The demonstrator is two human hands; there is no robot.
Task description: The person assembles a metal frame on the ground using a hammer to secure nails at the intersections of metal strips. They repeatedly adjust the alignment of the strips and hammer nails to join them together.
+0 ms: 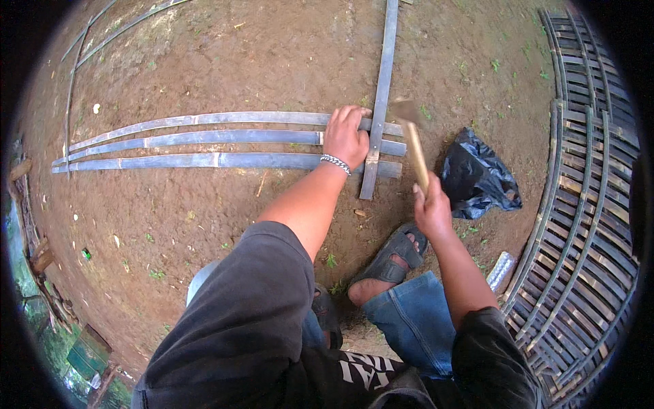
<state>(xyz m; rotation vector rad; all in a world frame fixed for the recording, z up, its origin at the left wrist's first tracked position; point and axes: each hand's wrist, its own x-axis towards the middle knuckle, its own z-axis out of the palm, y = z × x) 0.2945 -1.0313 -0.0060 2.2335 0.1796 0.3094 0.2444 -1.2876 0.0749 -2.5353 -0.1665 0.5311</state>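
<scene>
My right hand [434,210] grips the wooden handle of a hammer [419,153]; its head is raised just right of a bamboo crosspiece and slightly blurred. Three long grey bamboo slats [225,160] lie side by side on the ground, their right ends under the crosspiece [383,75]. Closed over the upper slats, my left hand [345,138] presses against the crosspiece's left edge, a chain bracelet at the wrist. Its fingertips are partly hidden, so anything small pinched there cannot be made out.
A crumpled black plastic bag [477,174] lies right of the hammer. Farther right stretches a slatted bamboo panel [579,225], with a small shiny packet [501,270] by its edge. My sandalled foot [394,255] is below the slats. Thin bamboo strips [76,65] lie at far left.
</scene>
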